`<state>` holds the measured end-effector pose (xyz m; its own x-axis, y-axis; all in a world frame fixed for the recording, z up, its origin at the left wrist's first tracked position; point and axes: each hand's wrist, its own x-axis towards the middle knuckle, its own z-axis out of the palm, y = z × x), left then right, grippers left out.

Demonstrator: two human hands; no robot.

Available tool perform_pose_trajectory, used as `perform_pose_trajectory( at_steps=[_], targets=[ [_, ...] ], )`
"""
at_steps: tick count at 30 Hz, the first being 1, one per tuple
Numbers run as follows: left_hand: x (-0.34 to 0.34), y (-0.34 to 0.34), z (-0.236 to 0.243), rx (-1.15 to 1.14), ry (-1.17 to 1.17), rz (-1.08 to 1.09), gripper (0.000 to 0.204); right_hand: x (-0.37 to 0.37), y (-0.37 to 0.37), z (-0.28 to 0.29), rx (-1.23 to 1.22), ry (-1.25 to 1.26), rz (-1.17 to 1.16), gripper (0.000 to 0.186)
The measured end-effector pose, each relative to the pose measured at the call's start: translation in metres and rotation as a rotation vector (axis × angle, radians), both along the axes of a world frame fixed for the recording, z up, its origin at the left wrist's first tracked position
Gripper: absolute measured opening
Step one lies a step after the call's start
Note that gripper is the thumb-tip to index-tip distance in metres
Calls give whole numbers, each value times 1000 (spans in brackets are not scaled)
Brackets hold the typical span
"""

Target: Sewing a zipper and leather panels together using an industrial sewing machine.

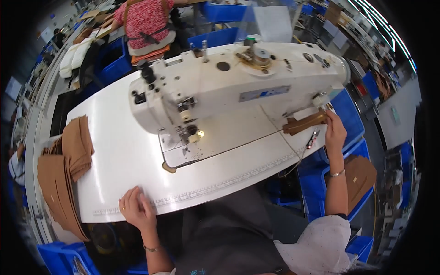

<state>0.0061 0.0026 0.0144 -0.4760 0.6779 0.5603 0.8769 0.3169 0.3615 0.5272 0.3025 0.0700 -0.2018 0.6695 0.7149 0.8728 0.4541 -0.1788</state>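
A white industrial sewing machine point(201, 94) stands across the white table point(110, 151), its small lamp lit by the needle. My left hand point(137, 208) rests at the table's front edge, on the left end of a printed ruler strip point(220, 184); its fingers are loosely apart and hold nothing. At the table's right end, my right hand point(335, 130) has its fingers closed on the end of a small bundle of brown strips point(302, 123). Just below that bundle lies a pair of thread snips point(313, 139).
Stacks of brown cut pieces point(57, 183) lie at the table's left end. Blue bins point(316, 201) stand at my right, one with brown panels point(360, 176). A cord hangs over the front edge. Beyond the machine sits a person in a red patterned top point(144, 23).
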Motion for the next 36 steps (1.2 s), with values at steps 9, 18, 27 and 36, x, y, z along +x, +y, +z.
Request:
perform_pose_trajectory(
  at_steps=[9, 18, 27, 36],
  targets=[
    [-20, 65, 49, -208, -151, -310, 42, -136, -59, 11, 208, -285, 582, 30],
    [-16, 169, 24, -307, 0, -586, 50, -249, -84, -12, 57, -181, 1005, 29],
    [-32, 119, 28, -282, 341, -465, 39, -256, -89, -35, -57, -118, 1029, 30],
    [5, 139, 19, -300, 272, -572, 49, -259, -88, -34, -81, -105, 993, 28]
  ],
)
